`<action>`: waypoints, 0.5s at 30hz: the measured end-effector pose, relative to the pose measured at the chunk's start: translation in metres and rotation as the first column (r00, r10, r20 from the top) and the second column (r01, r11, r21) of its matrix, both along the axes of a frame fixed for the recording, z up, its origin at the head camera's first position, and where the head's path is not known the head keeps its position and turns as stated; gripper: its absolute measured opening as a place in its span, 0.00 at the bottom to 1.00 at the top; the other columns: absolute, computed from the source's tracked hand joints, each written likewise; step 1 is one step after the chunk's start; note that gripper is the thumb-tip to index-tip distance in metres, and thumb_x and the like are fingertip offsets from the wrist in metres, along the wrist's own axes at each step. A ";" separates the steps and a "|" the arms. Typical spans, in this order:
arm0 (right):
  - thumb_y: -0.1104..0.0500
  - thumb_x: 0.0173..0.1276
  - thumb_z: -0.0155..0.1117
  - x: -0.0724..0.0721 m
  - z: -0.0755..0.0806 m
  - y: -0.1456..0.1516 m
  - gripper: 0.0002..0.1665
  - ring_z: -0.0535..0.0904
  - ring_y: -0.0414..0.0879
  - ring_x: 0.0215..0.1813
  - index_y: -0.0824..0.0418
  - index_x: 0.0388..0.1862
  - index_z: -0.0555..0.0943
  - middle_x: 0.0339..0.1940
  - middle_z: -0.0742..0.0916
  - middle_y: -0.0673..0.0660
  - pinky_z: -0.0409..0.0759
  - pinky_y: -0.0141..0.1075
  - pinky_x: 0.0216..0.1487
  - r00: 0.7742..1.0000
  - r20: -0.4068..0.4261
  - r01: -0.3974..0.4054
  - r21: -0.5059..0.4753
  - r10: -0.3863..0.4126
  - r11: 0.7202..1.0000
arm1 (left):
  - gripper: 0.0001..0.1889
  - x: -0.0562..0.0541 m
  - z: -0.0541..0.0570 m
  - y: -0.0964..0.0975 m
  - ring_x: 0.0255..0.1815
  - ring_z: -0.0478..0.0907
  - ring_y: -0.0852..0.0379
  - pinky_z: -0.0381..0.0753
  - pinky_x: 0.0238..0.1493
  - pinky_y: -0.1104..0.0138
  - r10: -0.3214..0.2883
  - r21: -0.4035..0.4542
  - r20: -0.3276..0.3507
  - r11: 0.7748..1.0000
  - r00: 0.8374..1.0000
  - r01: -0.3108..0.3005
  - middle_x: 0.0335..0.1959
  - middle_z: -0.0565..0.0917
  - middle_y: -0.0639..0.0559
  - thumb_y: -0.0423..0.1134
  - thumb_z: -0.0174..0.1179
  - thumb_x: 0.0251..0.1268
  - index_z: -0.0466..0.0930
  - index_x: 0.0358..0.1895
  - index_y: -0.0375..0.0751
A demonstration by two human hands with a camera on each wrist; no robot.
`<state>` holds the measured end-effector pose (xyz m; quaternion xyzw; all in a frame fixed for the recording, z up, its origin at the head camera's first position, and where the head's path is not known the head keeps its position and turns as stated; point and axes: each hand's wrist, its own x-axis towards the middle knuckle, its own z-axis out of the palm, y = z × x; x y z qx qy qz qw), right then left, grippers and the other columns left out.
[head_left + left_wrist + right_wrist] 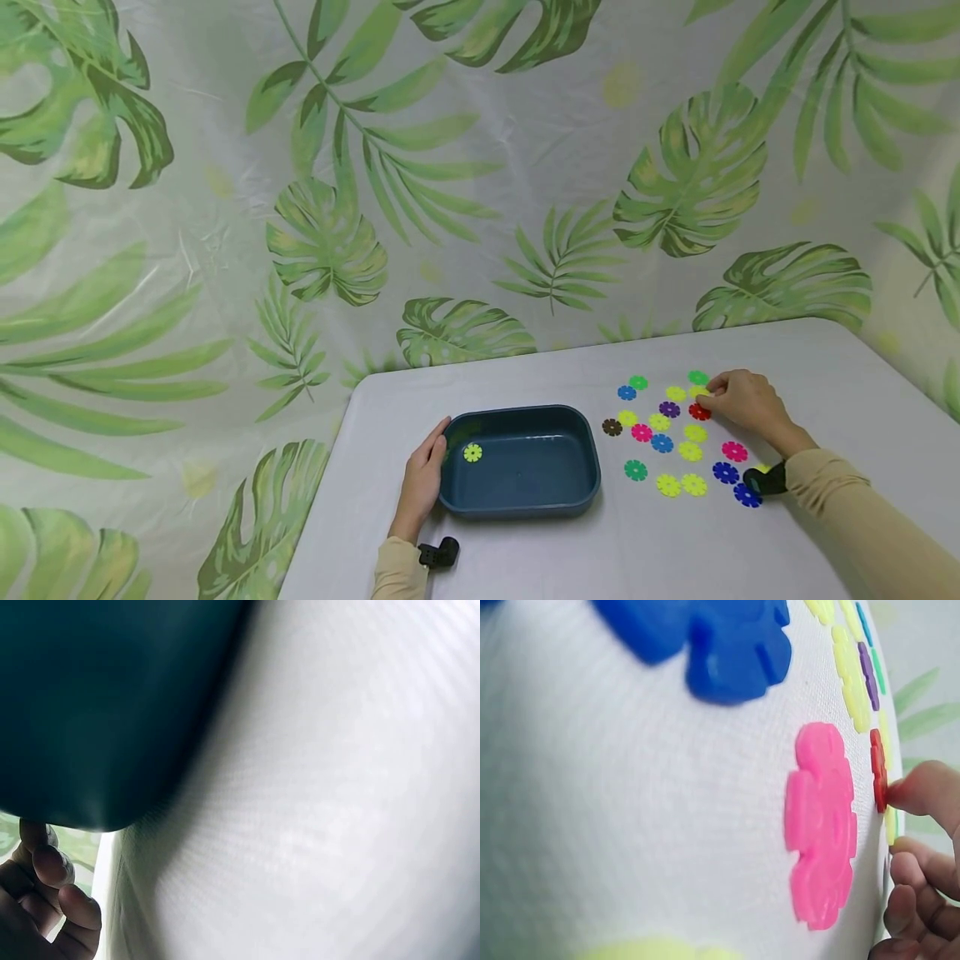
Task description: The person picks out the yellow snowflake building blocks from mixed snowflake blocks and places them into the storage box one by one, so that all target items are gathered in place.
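Note:
A dark blue plastic basin (521, 508) stands on the table, with one yellow notched disc (472, 452) inside. My left hand (422, 479) grips the basin's left end, thumb by the rim and fingers along the outside. In the left wrist view its curled fingers (56, 866) show below the basin wall (90, 735). At the right, my right hand (746, 404) has thumb and forefinger at a flat yellow disc (698, 391). The thumb tip lies right beside a red disc (700, 412). In the right wrist view the fingertips partly hide the yellow disc (890, 825).
Several loose notched discs lie flat around the right hand, among them a purple disc (669, 409), a brown disc (612, 427) and a pink disc (823, 825). Dark blue discs (725, 472) lie near the right wrist. A leaf-patterned cloth (450, 208) hangs behind the white table (517, 558).

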<state>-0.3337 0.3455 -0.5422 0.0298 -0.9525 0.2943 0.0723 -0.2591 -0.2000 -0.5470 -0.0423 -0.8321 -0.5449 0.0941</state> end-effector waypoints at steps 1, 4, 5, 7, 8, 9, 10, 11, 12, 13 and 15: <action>0.48 0.61 0.76 0.001 -0.001 0.000 0.29 0.76 0.53 0.34 0.75 0.42 0.84 0.32 0.86 0.60 0.74 0.38 0.30 1.000 -0.002 0.002 0.002 -0.002 1.000 | 0.22 0.000 0.000 0.000 0.77 0.62 0.52 0.60 0.76 0.49 -0.002 0.001 0.002 1.000 1.000 0.002 0.73 0.71 0.58 0.51 0.44 0.84 0.71 0.74 0.57; 0.48 0.60 0.76 0.003 -0.003 0.002 0.28 0.77 0.54 0.34 0.75 0.40 0.83 0.34 0.86 0.64 0.76 0.40 0.31 1.000 0.002 0.005 0.004 -0.005 1.000 | 0.22 0.001 0.000 0.001 0.77 0.62 0.53 0.60 0.76 0.49 -0.006 0.001 0.010 1.000 1.000 0.006 0.73 0.71 0.59 0.51 0.44 0.84 0.71 0.74 0.59; 0.48 0.61 0.76 0.004 -0.004 0.002 0.28 0.78 0.54 0.35 0.75 0.40 0.84 0.34 0.86 0.64 0.77 0.42 0.32 1.000 0.005 0.009 0.003 -0.009 1.000 | 0.22 0.002 0.000 0.001 0.77 0.62 0.52 0.60 0.76 0.49 -0.008 0.003 0.011 1.000 1.000 0.008 0.73 0.71 0.59 0.51 0.44 0.84 0.71 0.74 0.59; 0.49 0.61 0.75 0.007 -0.004 0.002 0.27 0.78 0.55 0.35 0.74 0.39 0.84 0.34 0.86 0.64 0.79 0.45 0.33 1.000 0.012 0.011 -0.002 -0.011 1.000 | 0.22 0.002 -0.001 0.001 0.77 0.62 0.52 0.60 0.76 0.49 -0.012 0.004 0.013 1.000 1.000 0.012 0.73 0.71 0.59 0.51 0.44 0.84 0.71 0.74 0.59; 0.49 0.61 0.75 0.008 -0.004 0.002 0.26 0.78 0.56 0.35 0.74 0.38 0.84 0.34 0.86 0.64 0.79 0.47 0.34 1.000 0.018 0.012 -0.005 -0.012 1.000 | 0.22 0.002 -0.001 0.002 0.77 0.62 0.52 0.60 0.76 0.49 -0.013 0.002 0.013 1.000 1.000 0.013 0.73 0.71 0.58 0.51 0.44 0.84 0.71 0.74 0.59; 0.49 0.61 0.75 0.009 -0.004 0.002 0.26 0.78 0.56 0.35 0.74 0.38 0.84 0.34 0.86 0.64 0.79 0.48 0.35 1.000 0.017 0.011 -0.005 -0.011 1.000 | 0.22 0.002 -0.001 0.002 0.77 0.62 0.52 0.60 0.76 0.49 -0.015 0.001 0.014 1.000 1.000 0.015 0.73 0.71 0.58 0.51 0.44 0.84 0.71 0.74 0.58; 0.50 0.62 0.75 0.009 -0.004 0.003 0.25 0.78 0.56 0.35 0.74 0.38 0.84 0.34 0.86 0.64 0.80 0.50 0.36 1.000 0.013 0.006 -0.003 -0.006 1.000 | 0.22 0.002 -0.001 0.002 0.77 0.62 0.52 0.60 0.76 0.49 -0.015 0.000 0.015 1.000 1.000 0.015 0.73 0.71 0.58 0.51 0.44 0.84 0.70 0.74 0.57; 0.50 0.62 0.75 0.008 -0.003 0.003 0.25 0.78 0.55 0.35 0.74 0.39 0.84 0.33 0.86 0.63 0.80 0.50 0.37 1.000 0.008 0.001 -0.001 -0.001 1.000 | 0.22 0.001 -0.001 0.002 0.77 0.62 0.52 0.59 0.76 0.49 -0.015 0.002 0.017 1.000 1.000 0.015 0.73 0.70 0.58 0.51 0.44 0.84 0.70 0.75 0.56; 0.50 0.62 0.75 0.008 -0.002 0.003 0.25 0.78 0.55 0.35 0.74 0.39 0.84 0.33 0.86 0.63 0.80 0.50 0.37 1.000 0.002 -0.005 0.001 0.005 1.000 | 0.23 0.001 0.000 0.002 0.77 0.61 0.52 0.59 0.76 0.49 -0.012 0.003 0.018 1.000 1.000 0.012 0.73 0.70 0.58 0.50 0.44 0.84 0.70 0.75 0.55; 0.50 0.62 0.75 0.006 -0.002 0.003 0.25 0.77 0.54 0.35 0.74 0.40 0.84 0.33 0.86 0.62 0.79 0.49 0.36 1.000 -0.005 -0.013 0.004 0.013 1.000 | 0.23 0.001 0.000 0.001 0.77 0.61 0.52 0.59 0.76 0.49 -0.009 0.005 0.018 1.000 1.000 0.009 0.73 0.70 0.58 0.50 0.44 0.84 0.70 0.75 0.54; 0.51 0.62 0.74 0.003 0.001 0.003 0.25 0.77 0.53 0.35 0.74 0.41 0.85 0.32 0.86 0.60 0.78 0.46 0.36 0.999 -0.021 -0.027 0.009 0.027 1.000 | 0.23 0.000 0.001 0.001 0.77 0.61 0.51 0.59 0.76 0.49 -0.001 0.006 0.020 1.000 1.000 0.001 0.73 0.71 0.58 0.49 0.45 0.84 0.70 0.75 0.52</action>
